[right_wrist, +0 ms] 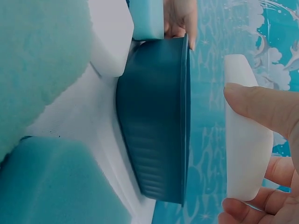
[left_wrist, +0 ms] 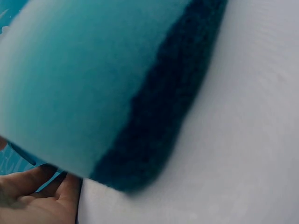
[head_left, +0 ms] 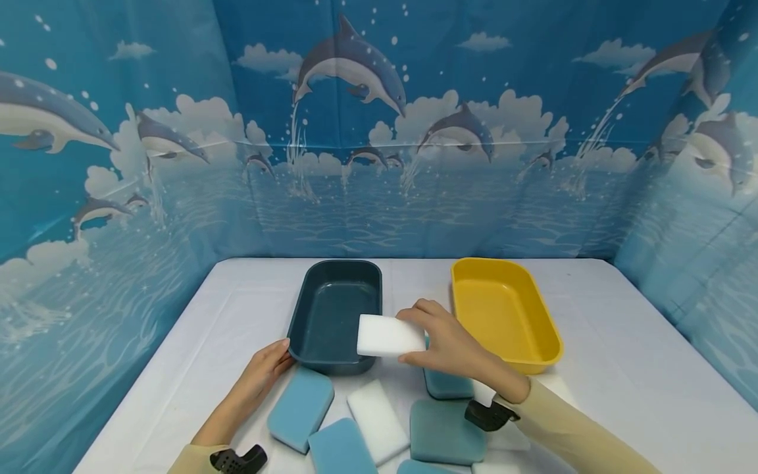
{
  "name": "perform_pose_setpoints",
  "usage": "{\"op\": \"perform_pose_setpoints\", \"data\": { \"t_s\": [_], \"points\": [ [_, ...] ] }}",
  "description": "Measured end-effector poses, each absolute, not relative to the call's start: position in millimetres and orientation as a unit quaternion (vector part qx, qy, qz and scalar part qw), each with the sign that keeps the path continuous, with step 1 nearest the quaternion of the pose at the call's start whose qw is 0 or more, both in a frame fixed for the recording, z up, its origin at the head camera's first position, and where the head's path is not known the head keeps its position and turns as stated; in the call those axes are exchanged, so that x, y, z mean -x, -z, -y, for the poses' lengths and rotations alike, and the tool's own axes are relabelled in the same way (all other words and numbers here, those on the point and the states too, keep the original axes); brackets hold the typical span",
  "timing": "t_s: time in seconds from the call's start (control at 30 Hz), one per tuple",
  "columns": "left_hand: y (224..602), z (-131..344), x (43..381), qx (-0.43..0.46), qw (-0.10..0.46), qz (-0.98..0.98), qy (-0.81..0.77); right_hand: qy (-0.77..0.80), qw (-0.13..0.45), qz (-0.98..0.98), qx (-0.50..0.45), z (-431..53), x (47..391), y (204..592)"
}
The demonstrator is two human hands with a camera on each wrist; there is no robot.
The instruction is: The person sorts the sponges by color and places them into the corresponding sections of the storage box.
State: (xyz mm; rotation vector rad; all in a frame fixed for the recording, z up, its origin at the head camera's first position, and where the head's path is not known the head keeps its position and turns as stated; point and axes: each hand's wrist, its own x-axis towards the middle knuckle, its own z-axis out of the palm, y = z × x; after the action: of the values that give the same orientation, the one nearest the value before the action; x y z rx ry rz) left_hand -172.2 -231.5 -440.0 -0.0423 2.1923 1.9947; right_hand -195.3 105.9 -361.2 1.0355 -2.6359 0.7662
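Note:
In the head view my right hand (head_left: pixel 444 336) pinches a white sponge block (head_left: pixel 387 336) by its right end, above the near right corner of a dark teal tub (head_left: pixel 334 263). The right wrist view shows the thumb on one face of the white sponge (right_wrist: pixel 243 140) and fingers at the opposite side, apart from the tub (right_wrist: pixel 154 112). My left hand (head_left: pixel 263 372) holds the tub's near left corner at the rim. Just beside that hand lies a blue sponge (head_left: pixel 301 408); the left wrist view shows its dark scouring layer (left_wrist: pixel 159 107) close up.
A yellow tub (head_left: pixel 503 309) stands at the back right of the white-covered table (head_left: pixel 616 355). Several blue and white sponges, among them a blue-green sponge (head_left: pixel 447 431) and a white sponge (head_left: pixel 378 421), lie near the front. A dolphin-print curtain (head_left: pixel 379 197) surrounds the table.

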Motion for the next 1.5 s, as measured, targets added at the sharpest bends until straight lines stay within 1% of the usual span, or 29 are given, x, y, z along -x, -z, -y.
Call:
{"op": "perform_pose_setpoints", "data": {
  "t_s": [0.2,0.5,0.77,1.13,1.5],
  "points": [
    [440,232,172,0.017,0.091,-0.734,-0.672,-0.250,0.097,0.898,-0.348,-97,201,363],
    [441,231,175,0.019,0.088,-0.736,-0.671,-0.243,0.103,0.901,-0.344,-81,214,365],
    [440,232,175,0.015,0.093,-0.734,-0.672,-0.228,0.087,0.905,-0.349,-68,219,363],
    [439,231,175,0.019,0.091,-0.732,-0.675,-0.258,0.034,0.905,-0.336,-53,227,364],
    [439,231,174,0.019,0.092,-0.728,-0.680,-0.262,0.023,0.905,-0.334,-42,229,366]
  ]
}}
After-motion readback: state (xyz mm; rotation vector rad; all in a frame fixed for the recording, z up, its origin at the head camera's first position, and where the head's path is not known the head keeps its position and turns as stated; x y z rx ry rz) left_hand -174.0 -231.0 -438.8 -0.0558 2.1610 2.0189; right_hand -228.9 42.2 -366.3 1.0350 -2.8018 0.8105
